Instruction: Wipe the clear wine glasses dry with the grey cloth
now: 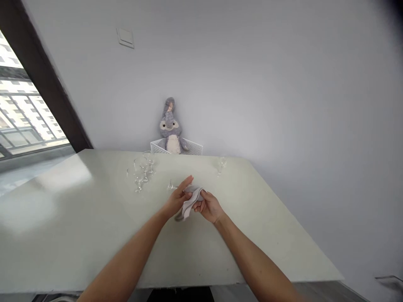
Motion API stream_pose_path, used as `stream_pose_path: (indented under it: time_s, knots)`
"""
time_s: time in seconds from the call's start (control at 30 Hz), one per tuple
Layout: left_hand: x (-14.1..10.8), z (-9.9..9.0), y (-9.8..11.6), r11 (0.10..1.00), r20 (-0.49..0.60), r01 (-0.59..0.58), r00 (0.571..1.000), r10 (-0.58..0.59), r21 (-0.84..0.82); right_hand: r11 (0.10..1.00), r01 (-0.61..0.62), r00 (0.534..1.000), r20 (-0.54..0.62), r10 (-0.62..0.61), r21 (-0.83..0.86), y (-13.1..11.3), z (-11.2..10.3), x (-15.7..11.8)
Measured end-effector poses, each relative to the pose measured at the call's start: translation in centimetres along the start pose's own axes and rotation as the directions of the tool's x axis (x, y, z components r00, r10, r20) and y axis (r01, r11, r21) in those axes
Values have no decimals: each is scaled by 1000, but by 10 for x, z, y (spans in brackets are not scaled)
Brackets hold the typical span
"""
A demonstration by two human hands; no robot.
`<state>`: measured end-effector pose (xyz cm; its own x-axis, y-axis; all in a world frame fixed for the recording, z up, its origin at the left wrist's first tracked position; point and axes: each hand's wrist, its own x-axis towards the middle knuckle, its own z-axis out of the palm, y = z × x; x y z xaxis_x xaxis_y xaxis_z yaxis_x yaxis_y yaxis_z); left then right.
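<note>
My left hand (179, 200) is closed around a clear stemmed glass, tipped on its side, whose foot (170, 185) pokes out to the left. The bowl is hidden by the fingers and a light grey cloth (189, 206). With its fingers curled, my right hand (210, 206) grips this cloth at the glass's right end. A loose fold of the cloth hangs down between the two hands. Both hands are above the middle of the pale table (239, 235).
Three clear stemmed glasses (138, 178) stand together at the left. Another stemmed glass (221, 164) is at the back right. Behind the table's far edge, a grey plush toy (173, 136) sits in a white basket (195, 148) against the wall.
</note>
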<state>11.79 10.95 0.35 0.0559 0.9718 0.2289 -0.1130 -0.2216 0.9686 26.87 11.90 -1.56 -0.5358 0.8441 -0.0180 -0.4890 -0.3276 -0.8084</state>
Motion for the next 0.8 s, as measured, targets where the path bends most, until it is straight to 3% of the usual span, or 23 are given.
stream_pose_path:
  time_s: [0.07,0.13,0.23,0.33,0.4,0.47,0.5,0.57,0.63,0.67,0.73,0.8]
  knots:
    - [-1,-2,5,998,93,-63,994,61,20,1000,-5,1000,-9,5,20,0,0,-1]
    - [-2,-3,9,997,165,-59,985,51,42,999,11,1000,4,-10,-42,1,0,-2]
    - [-3,-6,10,998,178,47,983,-41,-32,949,77,997,49,-65,-304,-1,1,-5]
    - [-2,-9,8,960,174,205,969,-173,-192,710,218,974,99,-206,-670,-2,2,-8]
    - [-1,-11,7,929,164,311,945,-282,-198,523,273,949,136,-286,-808,-1,4,-10]
    - [0,-13,7,924,127,355,932,-339,-142,465,284,939,145,-312,-838,0,6,-11]
    - [1,-13,9,930,111,345,936,-333,-123,503,276,942,126,-311,-819,1,7,-10]
    - [1,-13,13,952,106,279,958,-266,-130,695,236,958,44,-283,-680,3,9,-8]
    - [0,-13,17,969,134,197,975,-178,-147,901,174,978,-37,-206,-398,3,9,-5]
    - [0,-13,18,978,143,157,980,-138,-135,958,141,986,-53,-159,-249,3,9,-4]
    - [0,-13,19,992,140,94,987,-81,-87,994,89,995,-36,-91,-68,3,7,-3]
    - [1,-13,18,995,116,76,991,-67,-68,994,76,997,-9,-77,-84,5,6,-3]
